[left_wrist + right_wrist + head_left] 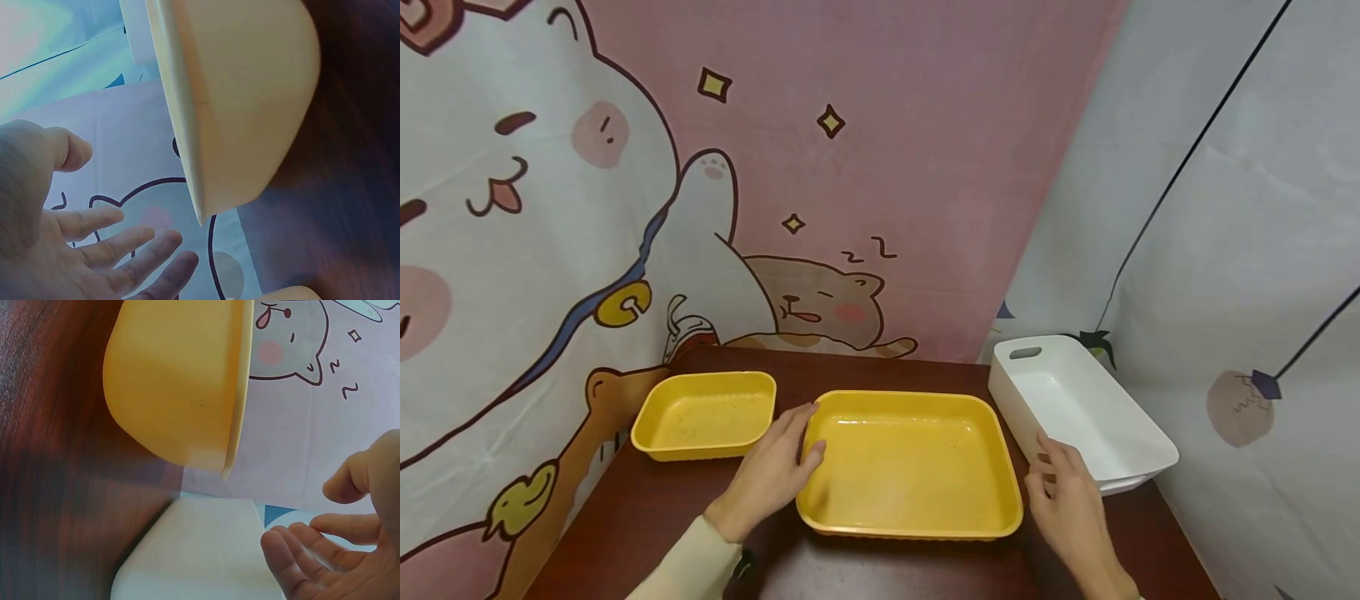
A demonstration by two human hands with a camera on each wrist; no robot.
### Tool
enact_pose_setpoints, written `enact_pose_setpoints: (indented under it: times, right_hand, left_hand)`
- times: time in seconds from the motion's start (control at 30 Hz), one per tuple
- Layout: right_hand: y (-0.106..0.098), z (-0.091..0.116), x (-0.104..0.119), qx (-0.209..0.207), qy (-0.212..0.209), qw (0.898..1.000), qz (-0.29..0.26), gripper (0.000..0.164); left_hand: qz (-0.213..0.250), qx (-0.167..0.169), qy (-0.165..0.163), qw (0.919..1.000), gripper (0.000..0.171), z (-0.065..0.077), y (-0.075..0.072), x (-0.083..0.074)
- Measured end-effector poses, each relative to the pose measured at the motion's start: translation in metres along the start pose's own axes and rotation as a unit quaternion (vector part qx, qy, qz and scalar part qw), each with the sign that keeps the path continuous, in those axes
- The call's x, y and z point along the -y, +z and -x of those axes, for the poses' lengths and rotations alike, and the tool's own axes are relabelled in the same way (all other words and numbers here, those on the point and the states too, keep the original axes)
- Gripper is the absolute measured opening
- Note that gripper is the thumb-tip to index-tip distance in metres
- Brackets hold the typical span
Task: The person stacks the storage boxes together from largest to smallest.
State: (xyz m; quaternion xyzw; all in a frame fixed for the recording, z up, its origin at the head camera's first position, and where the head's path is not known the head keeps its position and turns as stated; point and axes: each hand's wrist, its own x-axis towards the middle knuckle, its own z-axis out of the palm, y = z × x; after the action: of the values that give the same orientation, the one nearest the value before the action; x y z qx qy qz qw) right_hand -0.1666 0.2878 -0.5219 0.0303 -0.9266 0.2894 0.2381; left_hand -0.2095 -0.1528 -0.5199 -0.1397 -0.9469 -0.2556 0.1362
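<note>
A large yellow tray (910, 467) with a rounded rim lies on the dark table between my hands. My left hand (772, 467) hovers at its left rim, thumb and fingers spread and relaxed. In the left wrist view that hand (106, 250) shows with nothing in its fingers, beside the tray's outer wall (250, 100). To the right of the tray is my right hand (1067, 508), its fingers loosely bent and overlapping the near side of a white bin (1097, 408). The right wrist view shows this hand (337, 550) holding nothing.
A smaller yellow tray (707, 417) stands at the left, close to my left hand. Behind the table (880, 571) hangs a pink and white cartoon cloth (925, 167). Another pale cloth (1240, 250) hangs along the right side, near the white bin.
</note>
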Motion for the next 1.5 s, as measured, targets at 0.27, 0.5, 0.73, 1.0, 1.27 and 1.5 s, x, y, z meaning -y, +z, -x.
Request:
enact_pose_setpoints:
  times: [0.27, 0.5, 0.73, 1.0, 1.27, 1.5]
  right_hand:
    - [-0.006, -0.002, -0.008, -0.083, -0.01, 0.996, -0.002, 0.05]
    - [-0.012, -0.004, -0.012, -0.127, 0.019, 0.992, 0.008, 0.045]
    - [-0.014, -0.005, -0.017, -0.157, 0.045, 0.987, 0.008, 0.044]
    - [-0.017, -0.005, -0.026, -0.128, 0.136, 0.982, 0.019, 0.056]
    - [-0.018, -0.007, -0.035, -0.098, 0.189, 0.977, 0.024, 0.078]
    - [-0.013, -0.007, -0.046, -0.102, 0.208, 0.973, 0.0, 0.09]
  left_hand:
    - [0.012, 0.009, 0.016, 0.9998, 0.067, -0.015, -0.001, -0.012]
    - [0.024, 0.026, 0.016, 0.9992, 0.067, -0.028, -0.001, -0.025]
    - [0.036, 0.046, 0.011, 0.9983, 0.066, -0.042, 0.001, -0.04]
    - [0.051, 0.065, 0.017, 0.9965, 0.065, -0.062, 0.01, -0.055]
    - [0.066, 0.077, 0.048, 0.9937, 0.064, -0.081, 0.019, -0.072]
    - [0.074, 0.102, 0.048, 0.9909, 0.064, -0.096, 0.032, -0.086]
